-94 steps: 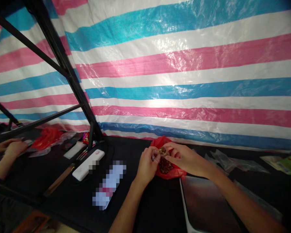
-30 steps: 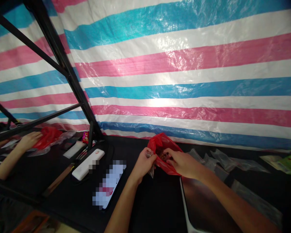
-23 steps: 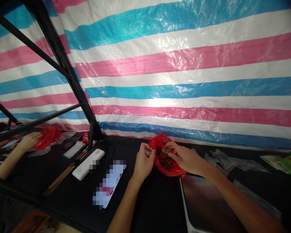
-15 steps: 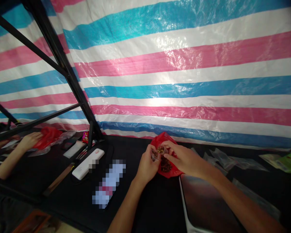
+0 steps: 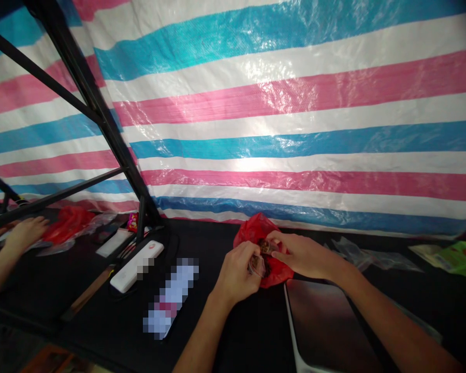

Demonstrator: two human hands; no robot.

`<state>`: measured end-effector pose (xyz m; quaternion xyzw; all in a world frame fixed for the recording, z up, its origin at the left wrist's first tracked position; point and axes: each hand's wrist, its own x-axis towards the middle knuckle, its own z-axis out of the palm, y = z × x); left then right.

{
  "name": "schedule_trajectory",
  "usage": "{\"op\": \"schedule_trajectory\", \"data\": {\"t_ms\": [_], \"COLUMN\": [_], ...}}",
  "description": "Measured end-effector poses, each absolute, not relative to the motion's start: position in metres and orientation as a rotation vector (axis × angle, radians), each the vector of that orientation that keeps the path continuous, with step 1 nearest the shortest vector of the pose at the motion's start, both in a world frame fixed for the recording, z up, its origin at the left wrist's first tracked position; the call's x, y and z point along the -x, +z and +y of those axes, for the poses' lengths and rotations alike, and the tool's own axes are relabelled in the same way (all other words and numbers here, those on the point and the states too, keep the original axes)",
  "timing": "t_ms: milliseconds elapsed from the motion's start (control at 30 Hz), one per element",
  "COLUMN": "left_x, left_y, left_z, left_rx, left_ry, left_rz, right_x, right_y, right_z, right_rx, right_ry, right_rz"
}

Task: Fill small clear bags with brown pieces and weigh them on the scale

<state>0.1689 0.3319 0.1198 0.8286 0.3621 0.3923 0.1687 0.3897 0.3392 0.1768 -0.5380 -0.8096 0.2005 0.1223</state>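
Left hand (image 5: 236, 273) and right hand (image 5: 303, 255) nearly meet, both curled.

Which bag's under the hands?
The red plastic bag, beneath the left hand and right hand, holding dark pieces; the clear plastic bags lie off to the right, untouched.

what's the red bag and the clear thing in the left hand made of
The red bag looks like thin glossy plastic film, from its soft creases. The clear piece in the left hand seems thin transparent plastic, glinting, though partly hidden.
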Motion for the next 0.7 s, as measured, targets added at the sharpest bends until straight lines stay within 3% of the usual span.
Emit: {"op": "schedule_trajectory", "data": {"t_ms": [200,467,700], "left_x": [-0.172,-0.175,-0.177], "left_y": [0.113,0.1,0.099], "left_z": [0.335,0.343,0.343], "left_rx": [-2.361,-2.007,-1.967], "left_ry": [0.935,1.047,1.036], "left_rz": [1.098,1.277,1.31], "right_x": [-0.402,-0.389,-0.376], "right_y": [0.175,0.183,0.179], "right_z": [0.344,0.338,0.337], "right_rx": [1.517,1.342,1.258], "right_ry": [0.545,0.674,0.561], "right_rz": [-2.321,-2.309,-2.327]}}
